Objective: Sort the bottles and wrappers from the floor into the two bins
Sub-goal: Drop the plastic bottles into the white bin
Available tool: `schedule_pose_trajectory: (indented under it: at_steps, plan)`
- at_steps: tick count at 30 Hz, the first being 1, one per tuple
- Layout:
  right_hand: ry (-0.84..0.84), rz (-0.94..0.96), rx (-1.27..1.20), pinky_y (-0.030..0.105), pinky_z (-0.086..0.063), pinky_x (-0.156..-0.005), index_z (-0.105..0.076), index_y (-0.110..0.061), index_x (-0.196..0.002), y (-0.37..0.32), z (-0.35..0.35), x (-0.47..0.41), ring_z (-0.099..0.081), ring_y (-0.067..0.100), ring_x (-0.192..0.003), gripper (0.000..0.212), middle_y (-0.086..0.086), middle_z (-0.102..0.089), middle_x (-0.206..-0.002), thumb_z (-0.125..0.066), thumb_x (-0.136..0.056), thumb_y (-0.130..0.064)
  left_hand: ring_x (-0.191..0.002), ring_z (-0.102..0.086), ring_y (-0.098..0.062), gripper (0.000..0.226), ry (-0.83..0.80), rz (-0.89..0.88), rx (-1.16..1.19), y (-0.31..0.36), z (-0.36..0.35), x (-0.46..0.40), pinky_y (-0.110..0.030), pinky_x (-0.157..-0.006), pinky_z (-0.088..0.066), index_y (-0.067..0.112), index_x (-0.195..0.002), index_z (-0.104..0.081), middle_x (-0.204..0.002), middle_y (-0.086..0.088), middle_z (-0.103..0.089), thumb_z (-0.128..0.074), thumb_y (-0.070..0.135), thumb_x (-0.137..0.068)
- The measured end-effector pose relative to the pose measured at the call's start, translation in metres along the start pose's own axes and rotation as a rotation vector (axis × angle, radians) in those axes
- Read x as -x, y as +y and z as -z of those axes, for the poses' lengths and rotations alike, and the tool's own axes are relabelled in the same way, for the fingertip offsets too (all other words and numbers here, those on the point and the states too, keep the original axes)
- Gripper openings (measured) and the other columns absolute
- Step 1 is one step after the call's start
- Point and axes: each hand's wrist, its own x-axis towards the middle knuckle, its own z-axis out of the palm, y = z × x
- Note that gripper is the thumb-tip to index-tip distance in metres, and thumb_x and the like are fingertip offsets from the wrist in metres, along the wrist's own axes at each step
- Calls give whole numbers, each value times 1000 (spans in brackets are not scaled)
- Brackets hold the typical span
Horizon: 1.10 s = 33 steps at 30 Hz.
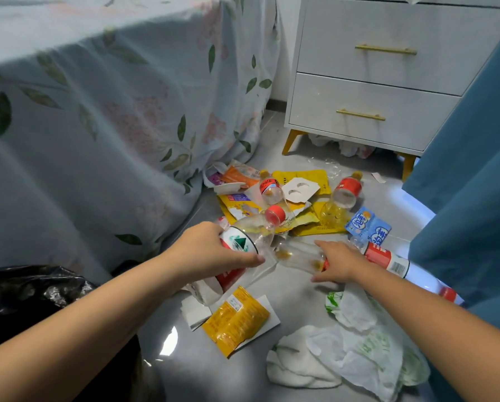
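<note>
My left hand (pixel 211 250) grips a clear bottle with a red cap and a red, white and green label (pixel 253 232), lifted slightly over the floor litter. My right hand (pixel 337 264) curls round a second clear bottle with a red label (pixel 385 258) that lies on the grey floor. Two more red-labelled bottles (pixel 270 188) (pixel 346 192) lie further back on yellow wrappers (pixel 309 224). A yellow snack wrapper (pixel 235 322) lies in front of my left hand. A blue packet (pixel 367 226) sits behind my right hand.
A black bin bag (pixel 25 294) is at the lower left beside the bed's floral cover (pixel 103 111). White and green plastic bags (pixel 359 352) lie at the lower right. A white nightstand (pixel 388 76) stands behind, a blue curtain (pixel 475 169) hangs at the right.
</note>
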Motion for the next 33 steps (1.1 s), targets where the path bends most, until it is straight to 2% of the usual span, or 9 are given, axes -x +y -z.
schedule_pose_trajectory:
  at_steps: [4, 7, 13, 17, 22, 25, 28, 31, 33]
  plan:
    - [8, -44, 84, 40, -35, -104, -35, -21, -139, -7, -11, -1, -48, 25, -125, 97, 4, -49, -138, -70, -60, -66, -74, -69, -11, 47, 34, 3, 95, 4, 1, 0, -28, -71, -58, 21, -87, -66, -81, 1, -72, -77, 59, -61]
    - [9, -17, 25, 36, -44, -88, -45, -24, -124, -17, -17, 1, -55, 24, -111, 80, 2, -50, -124, -71, -60, -64, -73, -69, -10, 47, 42, 6, 133, 7, 1, -2, -27, -69, -58, 22, -86, -66, -80, 2, -71, -76, 60, -60]
    - [259, 25, -517, 34, -50, -79, -56, -23, -109, -54, 2, 3, -57, 15, -95, 64, -3, -59, -107, -73, -61, -61, -65, -67, -12, 51, 86, 28, 233, 12, 9, -7, -26, -62, -55, 18, -82, -69, -74, -1, -72, -77, 62, -57]
    - [314, 0, -940, 21, -45, -65, -58, -20, -102, -96, 32, -1, -61, 10, -86, 53, -6, -64, -93, -80, -64, -49, -50, -58, -9, 50, 189, 28, 377, 15, 27, 3, -21, -48, -45, 12, -77, -70, -64, -5, -68, -78, 58, -60]
    - [219, 122, -1248, 31, -56, -76, -60, -21, -102, -154, 65, 4, -69, 16, -89, 62, 3, -70, -97, -78, -55, -57, -67, -70, -22, 50, 299, 18, 599, 10, 74, 49, -43, -71, -58, 11, -79, -74, -75, -13, -74, -78, 54, -55]
    - [168, 203, -1314, 34, -55, -80, -60, -23, -100, -178, 81, 20, -69, 16, -91, 65, 4, -71, -98, -76, -49, -59, -59, -67, -20, 40, 347, 18, 686, -4, 103, 91, -34, -59, -54, 17, -73, -75, -67, -9, -72, -84, 50, -53]
    - [69, 259, -1294, 38, -53, -87, -61, -22, -97, -206, 93, 41, -67, 19, -97, 67, 5, -70, -101, -75, -44, -60, -60, -67, -18, 47, 407, 88, 700, -27, 124, 135, -31, -60, -52, 18, -79, -75, -69, -9, -73, -78, 54, -49]
    - [0, 323, -1270, 34, -51, -83, -62, -22, -95, -231, 102, 62, -67, 18, -96, 67, 3, -70, -100, -73, -41, -60, -57, -64, -9, 40, 492, 163, 665, -43, 132, 168, -24, -55, -50, 22, -80, -74, -64, -1, -72, -83, 51, -53]
    - [-27, 382, -1233, 32, -51, -79, -63, -23, -94, -243, 112, 73, -67, 15, -92, 63, 2, -70, -99, -74, -42, -57, -60, -67, -10, 40, 534, 165, 629, -49, 133, 182, -27, -60, -53, 26, -82, -73, -67, 0, -73, -84, 52, -54]
